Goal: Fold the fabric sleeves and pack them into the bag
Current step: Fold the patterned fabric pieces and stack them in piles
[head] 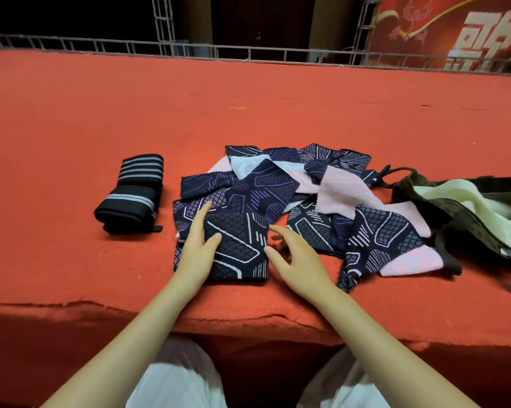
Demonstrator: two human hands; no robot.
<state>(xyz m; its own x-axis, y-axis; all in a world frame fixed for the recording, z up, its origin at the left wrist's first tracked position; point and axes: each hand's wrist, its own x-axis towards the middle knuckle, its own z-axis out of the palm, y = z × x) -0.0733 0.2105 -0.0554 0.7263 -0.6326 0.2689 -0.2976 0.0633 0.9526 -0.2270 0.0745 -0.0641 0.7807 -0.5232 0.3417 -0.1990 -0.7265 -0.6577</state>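
L hand [199, 248] fingers straight, flat on folded sleeve [238, 251] at bench [71, 119] front edge. R hand [298, 257] fingers loosely spread, holding nothing, just right of it. Sleeve pile [321, 198] beyond fingertips; bag [469, 207] far right.

One sign carries writing — a red banner [454, 30] at two o'clock, behind the metal railing [248, 51]. It bears a large white Chinese character, probably 歌, with its lower part hidden by the railing. The gold emblem beside it is not lettering — nothing else is readable.
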